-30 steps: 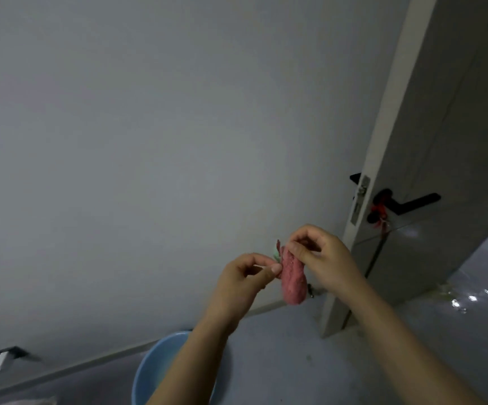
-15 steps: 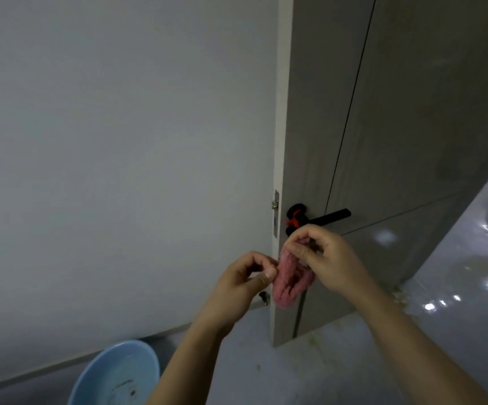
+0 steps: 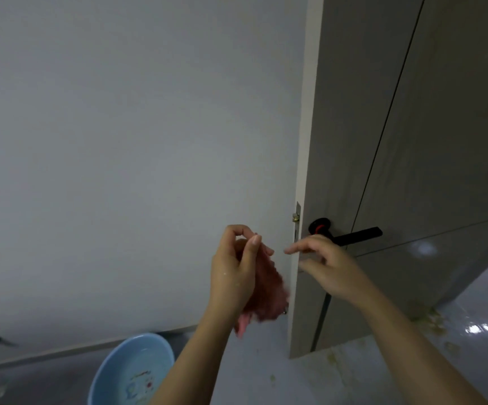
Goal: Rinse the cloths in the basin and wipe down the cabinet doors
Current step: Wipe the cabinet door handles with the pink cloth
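I observe my left hand [image 3: 234,276] with a closed grip on the pink cloth [image 3: 269,290], which hangs blurred below the fingers. My right hand [image 3: 324,258], just beside it, holds nothing, fingers loosely spread. The blue basin [image 3: 114,366] sits below the grip, on the floor [image 3: 266,375]; the grey door [image 3: 412,141] stands beyond.

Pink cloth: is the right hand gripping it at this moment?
No: the right hand is apart from the pink cloth, which only the left hand holds.
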A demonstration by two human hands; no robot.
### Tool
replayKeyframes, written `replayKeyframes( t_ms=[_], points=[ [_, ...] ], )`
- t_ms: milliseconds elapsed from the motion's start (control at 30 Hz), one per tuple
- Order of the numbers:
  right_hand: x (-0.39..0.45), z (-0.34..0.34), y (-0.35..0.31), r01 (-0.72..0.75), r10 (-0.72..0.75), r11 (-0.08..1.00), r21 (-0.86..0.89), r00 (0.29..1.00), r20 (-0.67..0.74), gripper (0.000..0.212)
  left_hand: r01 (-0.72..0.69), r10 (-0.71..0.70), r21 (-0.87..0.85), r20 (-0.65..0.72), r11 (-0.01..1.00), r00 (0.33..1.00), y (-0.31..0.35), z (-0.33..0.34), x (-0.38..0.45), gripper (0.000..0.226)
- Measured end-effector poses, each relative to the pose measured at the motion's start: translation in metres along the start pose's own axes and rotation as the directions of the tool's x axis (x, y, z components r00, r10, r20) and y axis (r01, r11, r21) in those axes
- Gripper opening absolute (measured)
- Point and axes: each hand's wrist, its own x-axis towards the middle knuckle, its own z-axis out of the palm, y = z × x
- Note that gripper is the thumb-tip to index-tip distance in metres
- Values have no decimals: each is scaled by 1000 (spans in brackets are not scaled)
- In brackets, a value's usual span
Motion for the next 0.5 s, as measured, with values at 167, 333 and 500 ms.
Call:
replayKeyframes(
  t_ms=[167, 333, 500],
  points=[
    [19, 21, -5, -40, -13, 983, 180, 959, 284, 37, -13, 18, -57, 79, 998, 997, 6, -6, 25, 11],
    [30, 14, -7, 21, -74, 951, 309, 984, 160, 17, 4, -20, 96, 166, 995, 986, -2, -14, 42, 12],
    [35, -1, -4, 113, -112, 994, -4, 976, -189, 16, 326, -321, 91, 545, 941, 775, -12, -14, 56, 47]
  ],
)
